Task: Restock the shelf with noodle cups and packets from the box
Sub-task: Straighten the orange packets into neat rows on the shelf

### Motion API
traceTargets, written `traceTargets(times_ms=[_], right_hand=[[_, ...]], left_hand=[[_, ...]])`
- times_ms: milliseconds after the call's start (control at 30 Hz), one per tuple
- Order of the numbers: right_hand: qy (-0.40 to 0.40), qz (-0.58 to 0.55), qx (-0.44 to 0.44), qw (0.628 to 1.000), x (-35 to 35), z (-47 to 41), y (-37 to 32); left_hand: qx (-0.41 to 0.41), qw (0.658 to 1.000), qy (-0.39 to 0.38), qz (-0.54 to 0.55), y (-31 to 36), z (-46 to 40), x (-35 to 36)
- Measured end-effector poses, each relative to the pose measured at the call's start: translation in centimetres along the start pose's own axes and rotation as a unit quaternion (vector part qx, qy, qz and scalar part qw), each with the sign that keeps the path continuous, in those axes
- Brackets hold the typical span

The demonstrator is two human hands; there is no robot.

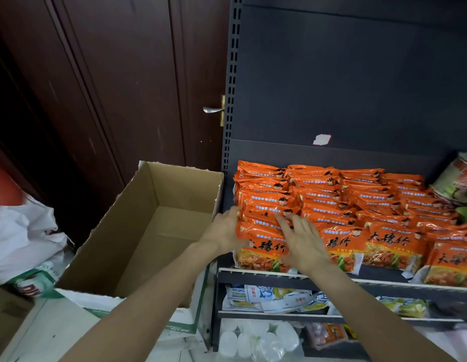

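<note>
Rows of orange noodle packets [358, 205] stand packed on the dark shelf [305, 279]. My left hand [223, 231] presses against the left side of the leftmost row of packets [263, 207]. My right hand [304, 240] lies with spread fingers on the front packet [261, 253] of that row. Neither hand clasps a packet. The open cardboard box [154, 231] stands left of the shelf and looks empty inside. At the right edge of the shelf sits a noodle cup [460, 178], partly cut off.
Below are lower shelves with white and yellow packets [274, 296] and clear plastic cups [256, 340]. A dark wooden door with a metal handle [214, 109] stands behind the box. A white plastic bag [23, 239] lies at the left.
</note>
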State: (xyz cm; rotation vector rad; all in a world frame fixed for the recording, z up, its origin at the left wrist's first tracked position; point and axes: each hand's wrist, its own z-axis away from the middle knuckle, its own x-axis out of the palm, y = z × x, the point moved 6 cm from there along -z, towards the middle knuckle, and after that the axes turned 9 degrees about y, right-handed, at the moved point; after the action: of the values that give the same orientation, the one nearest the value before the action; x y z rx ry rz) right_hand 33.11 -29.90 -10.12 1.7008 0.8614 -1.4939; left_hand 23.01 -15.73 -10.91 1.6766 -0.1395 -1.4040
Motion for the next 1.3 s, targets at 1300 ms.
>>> traceTargets(times_ms=[1300], right_hand=[[-0.027,-0.063,-0.002,0.998,-0.2,-5.9,2.6]], left_hand=[[-0.115,0.938,0.033,0.324,1.5,-4.1,0.2]])
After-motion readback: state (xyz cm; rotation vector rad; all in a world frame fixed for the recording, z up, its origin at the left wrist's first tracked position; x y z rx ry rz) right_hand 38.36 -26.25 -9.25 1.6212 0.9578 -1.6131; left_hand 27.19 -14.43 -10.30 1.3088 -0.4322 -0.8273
